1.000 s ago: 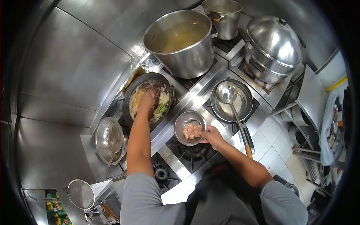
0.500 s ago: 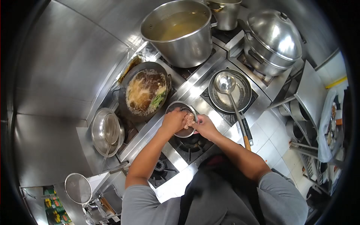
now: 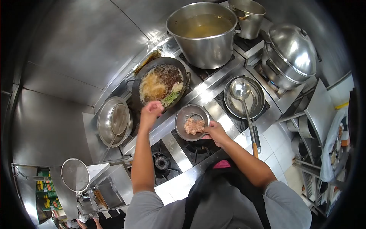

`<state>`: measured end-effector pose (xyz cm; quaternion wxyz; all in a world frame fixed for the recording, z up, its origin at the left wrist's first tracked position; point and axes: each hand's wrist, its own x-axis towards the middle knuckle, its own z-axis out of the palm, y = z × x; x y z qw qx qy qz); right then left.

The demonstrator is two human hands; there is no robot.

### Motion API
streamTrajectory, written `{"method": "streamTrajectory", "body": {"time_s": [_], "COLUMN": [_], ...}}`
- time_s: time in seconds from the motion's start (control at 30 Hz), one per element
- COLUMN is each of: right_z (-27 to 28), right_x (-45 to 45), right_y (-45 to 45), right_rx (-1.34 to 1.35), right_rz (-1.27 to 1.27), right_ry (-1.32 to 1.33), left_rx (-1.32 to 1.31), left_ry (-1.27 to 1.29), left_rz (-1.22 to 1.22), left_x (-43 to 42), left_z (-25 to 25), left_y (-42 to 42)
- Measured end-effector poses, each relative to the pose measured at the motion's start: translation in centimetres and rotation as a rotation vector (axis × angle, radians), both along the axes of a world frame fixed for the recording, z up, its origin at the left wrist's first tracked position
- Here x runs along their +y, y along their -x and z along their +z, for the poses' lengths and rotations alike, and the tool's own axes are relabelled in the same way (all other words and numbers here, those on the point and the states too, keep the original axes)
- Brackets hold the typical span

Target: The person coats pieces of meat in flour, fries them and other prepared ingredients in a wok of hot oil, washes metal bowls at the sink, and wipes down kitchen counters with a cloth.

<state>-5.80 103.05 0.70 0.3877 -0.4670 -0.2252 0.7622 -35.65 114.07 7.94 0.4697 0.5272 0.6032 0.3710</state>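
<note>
A metal bowl [image 3: 182, 129] with raw pinkish meat pieces [image 3: 194, 126] is held at its right rim by my left hand [image 3: 216, 133]. My right hand [image 3: 152, 110] is over the near edge of a dark wok [image 3: 143, 71], its fingers pinched around what looks like a small piece of meat. Pale food and a green bunch [image 3: 170, 97] fry in the wok's bubbling oil.
A large stockpot [image 3: 206, 49] and a smaller pot [image 3: 250, 26] stand behind. Right of the bowl, a ladle [image 3: 240, 89] rests in a frying pan [image 3: 228, 103], beside a lidded steamer [image 3: 291, 53]. A strainer [image 3: 119, 119] lies on a basin [image 3: 102, 118] at left.
My right hand has left the bowl and moved up and left to the wok's edge. My left hand still holds the bowl. The view has shifted.
</note>
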Motion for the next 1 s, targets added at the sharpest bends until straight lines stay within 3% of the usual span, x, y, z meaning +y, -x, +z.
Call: {"method": "streamTrajectory", "body": {"time_s": [0.07, 0.1, 0.13, 0.2, 0.23, 0.3, 0.33, 0.4, 0.47, 0.53, 0.63, 0.7, 0.8, 0.87, 0.93, 1.0], "right_z": [-0.5, -0.6, -0.6, -0.1, 0.2, 0.5, 0.6, 0.9, 0.8, -0.1, -1.7, -1.7, -1.2, -1.7, -2.8, -2.0], "right_x": [-0.3, -0.3, -0.2, -0.2, -0.3, -0.4, -0.4, -0.5, -0.4, -0.4, -0.6, -1.0, -1.3, -1.3, -1.1, -1.1], "right_y": [0.2, 0.2, 0.3, 0.3, 0.2, -0.1, -0.2, -0.2, -0.2, 0.2, 1.3, 2.0, 2.2, 2.2, 2.4, 2.3], "right_rx": [0.028, 0.019, 0.01, 0.033, 0.055, 0.032, 0.015, 0.014, 0.02, -0.144, -0.36, -0.439, -0.54, -0.389, -0.385, -0.379], "right_rz": [-0.006, -0.005, -0.006, -0.006, -0.009, -0.015, -0.018, -0.043, -0.068, -0.033, 0.013, 0.029, 0.027, 0.002, -0.004, -0.017], "right_ry": [0.005, 0.01, 0.014, 0.013, 0.016, 0.007, -0.01, -0.023, -0.041, -0.091, -0.305, -0.396, -0.486, -0.33, -0.326, -0.322], "left_rx": [0.425, 0.675, 0.674, 1.005, 1.001, 1.267, 1.262, 1.111, 0.805, 0.655, 0.825, 0.997, 0.918, 0.893, 0.711, 0.738], "left_ry": [-0.236, -0.213, -0.214, -0.165, -0.163, -0.247, -0.245, -0.514, -0.428, -0.198, -0.17, -0.03, -0.002, -0.079, -0.166, -0.189], "left_rz": [-0.006, 0.048, 0.051, -0.031, -0.034, -0.067, -0.073, -0.11, -0.364, -0.607, -0.498, -0.284, -0.259, -0.229, -0.131, -0.15], "left_x": [3.2, 4.1, 5.1, 6.9, 7.5, 7.6, 7.3, 5.7, 2.3, -1.4, -4.6, -5.2, -5.6, -6.3, -6.7, -7.3], "left_z": [-2.7, -2.7, -3.6, -5.3, -5.7, -5.1, -4.6, -0.7, 1.7, 1.4, -2.7, -4.5, -5.3, -6.0, -5.9, -7.0], "left_y": [4.2, 4.9, 5.9, 7.4, 7.8, 7.1, 6.4, 2.8, -2.0, -5.9, -9.9, -10.9, -11.0, -10.2, -9.6, -9.5]}}
